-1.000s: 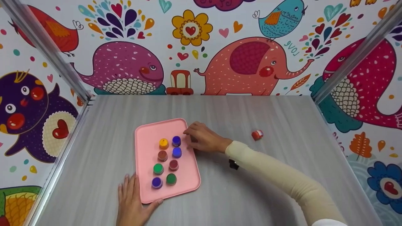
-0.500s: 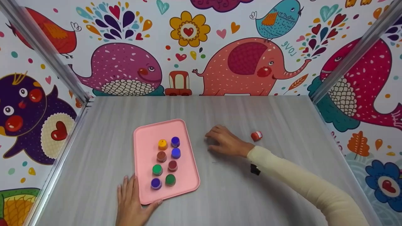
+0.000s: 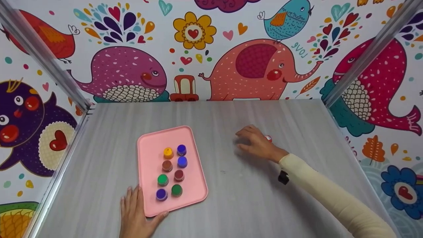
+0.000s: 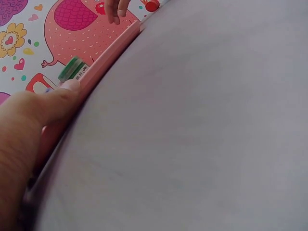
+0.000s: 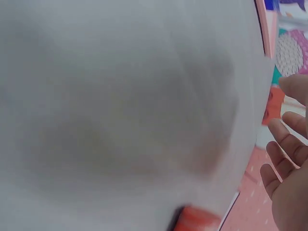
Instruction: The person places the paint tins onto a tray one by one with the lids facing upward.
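A pink tray [image 3: 148, 145] lies on the table with several small paint jars standing on it in two rough rows. Among them are a yellow jar [image 3: 168, 152], a dark green jar [image 3: 176, 190] and a purple jar [image 3: 161, 194]. My left hand [image 3: 137, 213] rests at the tray's near left corner, its straight fingers along the left side and the thumb against the near edge. Above the table, right of the tray, my right hand [image 3: 256, 142] holds nothing, its fingers loosely bent. A red jar [image 3: 268, 138] is partly hidden behind it; the right wrist view shows this red jar [image 5: 197, 219] too.
The grey wood-grain table [image 3: 224, 198] is bounded at the back and sides by printed cartoon walls [image 3: 224, 19]. Metal rails run along both side corners. A dark strap piece [image 3: 283, 177] shows at the right wrist beside the cream sleeve [image 3: 317, 185].
My right hand has moved away from the tray's right edge, rightward to near the red jar, which it now partly covers. The left hand and the jars on the tray stay put.
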The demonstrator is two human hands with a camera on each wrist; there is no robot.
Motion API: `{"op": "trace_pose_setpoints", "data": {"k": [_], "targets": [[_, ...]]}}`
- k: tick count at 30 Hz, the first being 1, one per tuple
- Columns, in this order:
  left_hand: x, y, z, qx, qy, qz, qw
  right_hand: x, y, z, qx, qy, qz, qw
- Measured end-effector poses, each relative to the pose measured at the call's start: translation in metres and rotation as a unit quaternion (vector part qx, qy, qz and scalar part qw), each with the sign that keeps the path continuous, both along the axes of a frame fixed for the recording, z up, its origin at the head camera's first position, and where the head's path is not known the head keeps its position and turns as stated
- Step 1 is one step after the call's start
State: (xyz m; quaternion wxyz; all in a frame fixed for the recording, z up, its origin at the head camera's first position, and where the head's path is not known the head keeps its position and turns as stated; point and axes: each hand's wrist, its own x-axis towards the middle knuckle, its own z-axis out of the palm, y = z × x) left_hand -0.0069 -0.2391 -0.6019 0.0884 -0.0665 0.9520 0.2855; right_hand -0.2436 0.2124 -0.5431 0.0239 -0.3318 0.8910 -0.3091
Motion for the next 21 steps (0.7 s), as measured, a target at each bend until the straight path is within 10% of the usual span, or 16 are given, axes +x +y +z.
{"op": "trace_pose_setpoints", "data": {"k": [21], "targets": [[-0.001, 0.001, 0.001, -0.008, -0.002, -0.002, 1.0000, -0.002, 0.083, -0.013, -0.064, -0.075, -0.129, 0.9868]]}}
